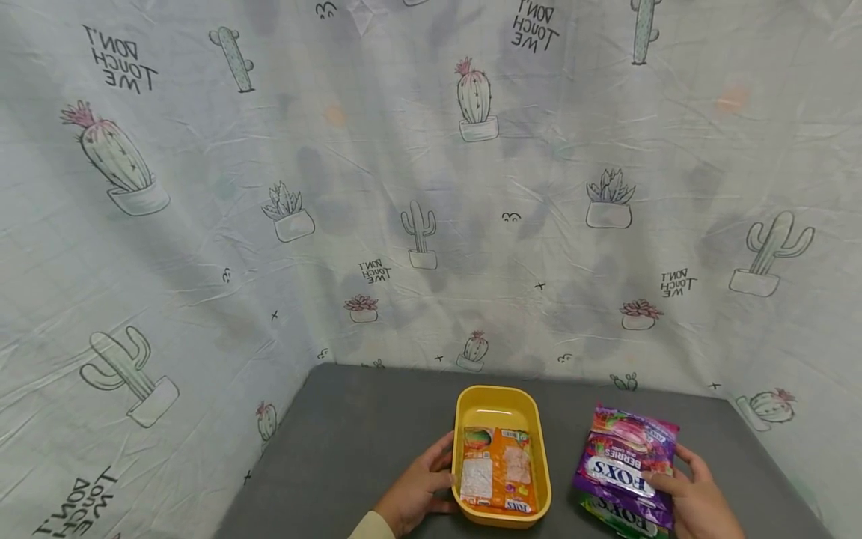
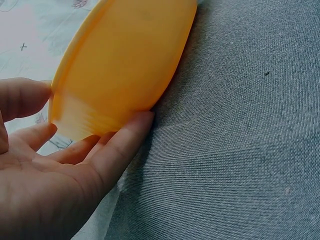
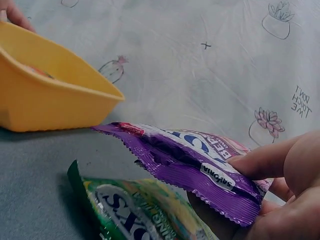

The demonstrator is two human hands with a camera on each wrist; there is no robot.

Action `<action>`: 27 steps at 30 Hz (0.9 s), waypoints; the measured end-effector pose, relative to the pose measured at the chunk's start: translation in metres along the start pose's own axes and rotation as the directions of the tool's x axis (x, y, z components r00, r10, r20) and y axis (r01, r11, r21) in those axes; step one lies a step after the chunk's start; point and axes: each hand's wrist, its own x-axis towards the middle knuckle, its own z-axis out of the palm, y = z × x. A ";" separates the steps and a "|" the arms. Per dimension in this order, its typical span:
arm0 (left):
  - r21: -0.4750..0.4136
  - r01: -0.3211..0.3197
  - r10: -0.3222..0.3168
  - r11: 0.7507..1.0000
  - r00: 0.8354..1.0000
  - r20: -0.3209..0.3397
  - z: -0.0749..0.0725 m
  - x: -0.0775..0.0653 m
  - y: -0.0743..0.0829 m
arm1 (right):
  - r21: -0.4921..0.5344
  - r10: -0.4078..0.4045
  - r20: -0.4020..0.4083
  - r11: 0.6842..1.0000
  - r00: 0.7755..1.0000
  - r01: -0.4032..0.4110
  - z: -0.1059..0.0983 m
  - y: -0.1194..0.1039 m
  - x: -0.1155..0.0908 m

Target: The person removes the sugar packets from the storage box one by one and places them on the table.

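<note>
Purple packet is in your right hand in the head view, toward the right side of the grey table, with your thumb on its printed face. Below its near edge you can see part of a green packet, both bearing FOX'S lettering. Well to the left of them stands your yellow tray, with an orange packet lying flat inside. Your left hand, coming from a pale sleeve, touches the tray's left side. From the left wrist, you see your thumb at the tray's rim and your other fingers spread along the outer wall, the lowest one close to the table's woven-looking surface. From the right wrist, you see your thumb pressing on the purple packet from above with fingers beneath, pinching it tilted over the green one; you cannot tell whether the two packets touch. Behind, the yellow tray sits upright, with a bit of your left hand at its rim, before the cactus-printed cloth.
</note>
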 end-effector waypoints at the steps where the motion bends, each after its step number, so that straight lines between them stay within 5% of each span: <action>1: 0.002 -0.001 0.001 1.000 1.000 0.002 0.001 0.000 0.001 | -0.003 0.013 -0.001 1.000 1.000 -0.013 -0.001 0.001 0.000; 27: 0.022 -0.007 0.007 1.000 1.000 -0.020 0.006 -0.002 0.006 | -0.061 0.095 -0.001 0.994 0.995 -0.095 -0.008 0.011 0.010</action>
